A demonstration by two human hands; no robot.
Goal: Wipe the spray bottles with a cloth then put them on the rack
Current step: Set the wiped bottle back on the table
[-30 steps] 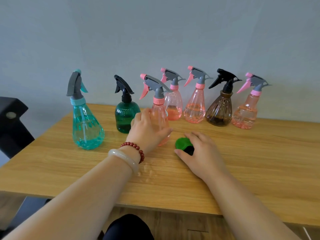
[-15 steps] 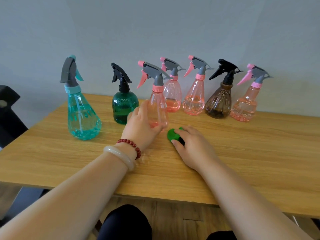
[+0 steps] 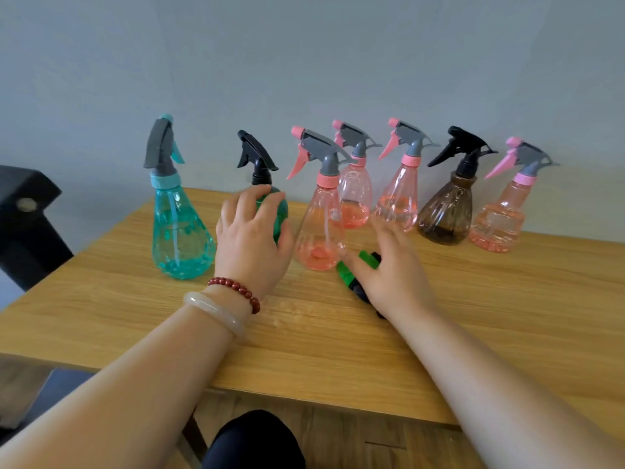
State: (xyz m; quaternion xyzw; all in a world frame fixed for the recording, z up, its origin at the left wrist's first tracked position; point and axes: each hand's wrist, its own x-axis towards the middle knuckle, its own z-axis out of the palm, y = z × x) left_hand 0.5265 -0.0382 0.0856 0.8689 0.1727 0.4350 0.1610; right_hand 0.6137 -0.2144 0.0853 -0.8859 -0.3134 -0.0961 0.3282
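Single head-worn view, wide-angle: looks forward and down across near table (image 3: 507, 316) toward grey wall (image 3: 304, 62).

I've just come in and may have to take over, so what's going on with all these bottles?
A person works at a wooden table holding a row of spray bottles. Their left hand curls its fingers round the dark green bottle, which stands between the teal bottle and the nearest pink bottle. Their right hand lies flat, fingers spread, on a green cloth beside that pink bottle. No rack is in view.
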